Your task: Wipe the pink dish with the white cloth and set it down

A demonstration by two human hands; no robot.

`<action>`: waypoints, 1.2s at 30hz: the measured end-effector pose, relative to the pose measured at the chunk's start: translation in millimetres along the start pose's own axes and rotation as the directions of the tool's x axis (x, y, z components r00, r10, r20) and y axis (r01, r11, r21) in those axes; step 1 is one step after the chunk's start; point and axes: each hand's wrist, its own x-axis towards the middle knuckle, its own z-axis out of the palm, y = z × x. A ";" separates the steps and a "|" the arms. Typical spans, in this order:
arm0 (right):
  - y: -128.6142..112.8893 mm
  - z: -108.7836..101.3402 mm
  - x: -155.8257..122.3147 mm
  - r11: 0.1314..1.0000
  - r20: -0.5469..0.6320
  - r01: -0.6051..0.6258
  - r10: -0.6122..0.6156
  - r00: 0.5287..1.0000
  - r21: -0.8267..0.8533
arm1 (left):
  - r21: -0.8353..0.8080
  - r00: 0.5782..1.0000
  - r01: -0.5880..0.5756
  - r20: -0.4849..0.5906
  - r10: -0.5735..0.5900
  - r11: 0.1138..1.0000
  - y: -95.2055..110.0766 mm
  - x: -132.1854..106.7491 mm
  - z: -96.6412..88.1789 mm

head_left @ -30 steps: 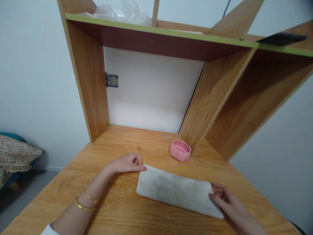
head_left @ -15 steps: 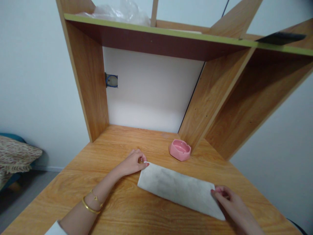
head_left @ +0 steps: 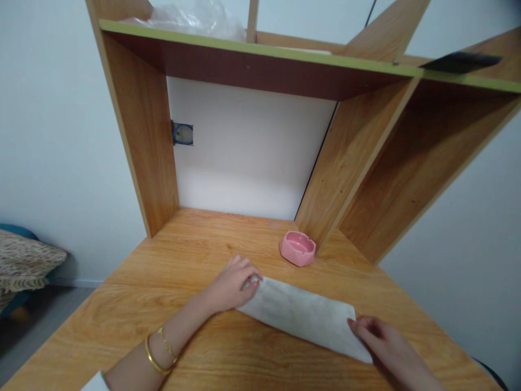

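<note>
A pale grey folded cloth (head_left: 303, 315) lies as a long strip on the wooden desk, slanting down toward the right. Its left end is pinched between thumb and fingers of my left hand (head_left: 234, 283), which covers that corner. At the other end, my right hand (head_left: 386, 345) grips the short edge with thumb and forefinger. Gold bracelets circle my left wrist. Just beyond the cloth's far edge stands a pink ashtray (head_left: 298, 248), touched by neither hand.
The wooden desktop (head_left: 195, 233) runs back to a shelf unit with upright panels (head_left: 337, 163). A clear plastic bag (head_left: 195, 21) and a dark flat object (head_left: 459, 62) rest on the upper shelf. An uncovered wall socket box (head_left: 183, 134) is at the back left.
My left hand has shifted right along the cloth, covering more of its left end. The cloth looks slightly shorter between the hands. My right hand stays at its end.
</note>
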 end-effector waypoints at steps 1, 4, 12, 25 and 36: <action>-0.7 -0.1 -0.6 1.000 -0.008 0.010 -0.009 1.000 0.022 | -0.001 0.998 -0.049 0.032 0.049 0.999 7.7 -1.4 0.8; -6.5 -3.0 -2.8 0.996 -0.034 0.012 -0.010 0.999 0.083 | -0.003 0.980 -0.176 0.099 0.175 0.984 28.8 -5.9 6.6; -48.3 -20.8 -12.9 0.970 -0.010 0.003 -0.001 1.000 0.245 | 0.013 0.953 -0.252 0.177 0.246 0.968 45.6 -13.3 28.2; -204.6 27.4 -6.2 0.896 0.086 0.250 -0.301 0.950 0.368 | 0.097 0.965 0.248 -0.116 -0.237 0.964 -11.0 2.2 -3.0; -225.2 109.2 2.5 0.882 0.171 0.459 -0.438 0.882 -0.106 | 0.292 0.920 0.391 -0.162 -0.358 0.873 -33.6 0.5 -9.0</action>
